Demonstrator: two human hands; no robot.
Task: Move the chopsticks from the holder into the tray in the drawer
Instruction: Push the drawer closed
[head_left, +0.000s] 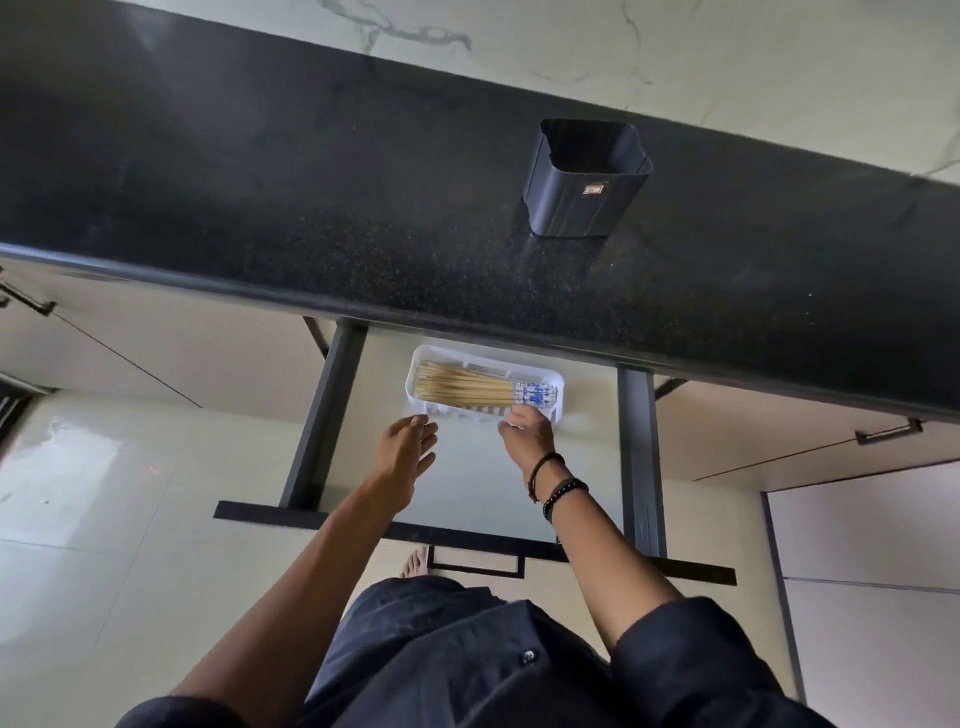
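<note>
The main risk, as I judge it, is a knock to the tray (521, 362): the right hand (527, 434) sits on its near rim by the patterned ends, and a careless pull away could drag the light tray across the drawer (467, 483) floor or flick the chopsticks (467, 391) out of line. Its fingers curl down over the rim, but I cannot tell whether they pinch it, hold a stick end, or only touch. The left hand (408, 441) hovers just near the tray's left corner, fingers spread loose and holding nothing; a brush from it could tip the thin tips over the low wall. Shutting the drawer hard could also slide the bundle. The chopsticks lie flat in the tray as one bundle, pale wooden shafts fanning slightly to the left, blue-and-white ends to the right, all inside the walls. The dark holder (582, 192) stands upright on the counter (311, 208), far from the tray, with no sticks showing in its mouth
</note>
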